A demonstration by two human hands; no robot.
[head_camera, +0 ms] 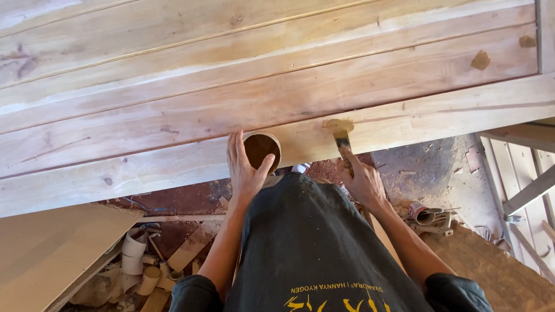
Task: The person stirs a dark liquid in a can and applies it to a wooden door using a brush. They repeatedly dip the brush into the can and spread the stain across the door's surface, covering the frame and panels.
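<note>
While the left hand [245,170] wraps its fingers and thumb around a small round tin [262,150] of brown filler, holding it against the near edge of the wooden door panel [243,98], the right hand [363,182] pinches a putty knife [343,140], its forefinger laid along the handle. The blade presses on a brown smear of putty [338,124] on the panel's lowest board, just right of the tin. Another brown patch [480,60] sits farther up to the right. Below, offcuts and pale tubes [136,254] litter the reddish floor [404,167], beside a leaning plywood sheet [46,254].
</note>
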